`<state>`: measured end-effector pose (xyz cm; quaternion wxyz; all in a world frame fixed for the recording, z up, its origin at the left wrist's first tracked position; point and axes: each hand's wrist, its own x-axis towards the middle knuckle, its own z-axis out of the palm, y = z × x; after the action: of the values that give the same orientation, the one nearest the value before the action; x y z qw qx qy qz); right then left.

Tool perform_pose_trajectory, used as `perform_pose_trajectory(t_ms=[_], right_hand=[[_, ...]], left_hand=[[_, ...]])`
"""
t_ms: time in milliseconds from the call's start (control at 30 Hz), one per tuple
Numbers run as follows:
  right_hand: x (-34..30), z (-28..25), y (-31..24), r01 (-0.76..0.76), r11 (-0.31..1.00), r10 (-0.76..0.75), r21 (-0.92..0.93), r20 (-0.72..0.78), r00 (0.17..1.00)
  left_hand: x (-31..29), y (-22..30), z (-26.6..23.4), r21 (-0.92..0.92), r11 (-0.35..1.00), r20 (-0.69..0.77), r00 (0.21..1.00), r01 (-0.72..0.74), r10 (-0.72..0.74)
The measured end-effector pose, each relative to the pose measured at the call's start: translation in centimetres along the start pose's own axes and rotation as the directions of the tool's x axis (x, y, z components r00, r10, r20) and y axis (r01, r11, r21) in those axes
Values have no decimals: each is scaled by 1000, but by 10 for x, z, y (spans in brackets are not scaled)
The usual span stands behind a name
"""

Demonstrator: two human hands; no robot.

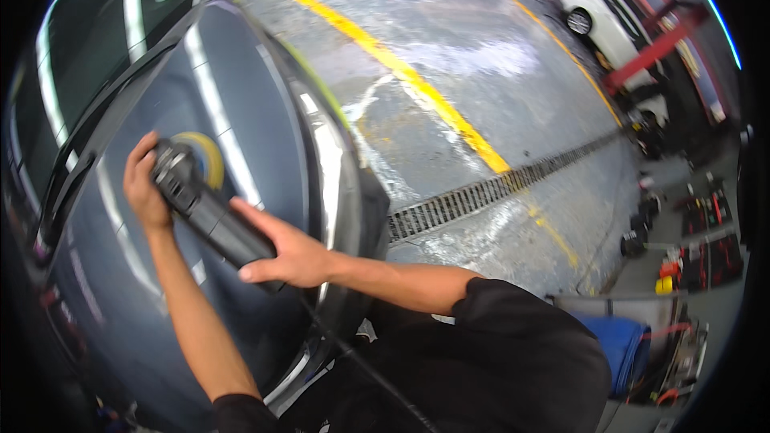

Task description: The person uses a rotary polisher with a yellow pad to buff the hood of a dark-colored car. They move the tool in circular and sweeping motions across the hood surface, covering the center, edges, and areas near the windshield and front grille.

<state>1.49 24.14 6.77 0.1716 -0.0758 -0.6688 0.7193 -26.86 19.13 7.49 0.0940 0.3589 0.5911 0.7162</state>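
right now it's mid-polish: polisher (pixel 204 204) sits on the grey car hood (pixel 265 112), yellow pad (pixel 207 156) flat on the paint at about 9 o'clock of the view. left hand (pixel 144 188) wraps the tool's head, pressing down; right hand (pixel 289 255) is closed round the black body, cord (pixel 361 369) trailing off toward 5 o'clock. both grips look firm. prob the buffing step itself. next move calls for keeping the pad flat, even pressure, slow pass across the panel, and cord kept off the paint. wet floor (pixel 481 72) w/ yellow line (pixel 417 84) and drain grate (pixel 497 186) lie at 1–3 o'clock.
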Motion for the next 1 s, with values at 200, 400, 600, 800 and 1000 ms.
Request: perform_pose_trajectory(t_ms=[200,400,600,800,1000], right_hand=[[22,-18,-13,31,1000,-31,1,16,999],[60,-31,-10,117,989,-116,-93,15,993],[104,-47,-16,101,995,-101,-23,-13,995],[149,-64,3,200,980,-198,12,-93,976],[174,-55,-19,135,988,-132,69,-55,990]], left_hand=[[31,16,23,-60,998,-53,998,22,-25],[79,4,14,195,977,-24,996,-81,87],[138,-30,-15,34,999,-4,1000,19,-19],[184,-51,-7,112,985,16,991,-131,130],[215,-63,-58,-39,995,29,996,88,-87]])
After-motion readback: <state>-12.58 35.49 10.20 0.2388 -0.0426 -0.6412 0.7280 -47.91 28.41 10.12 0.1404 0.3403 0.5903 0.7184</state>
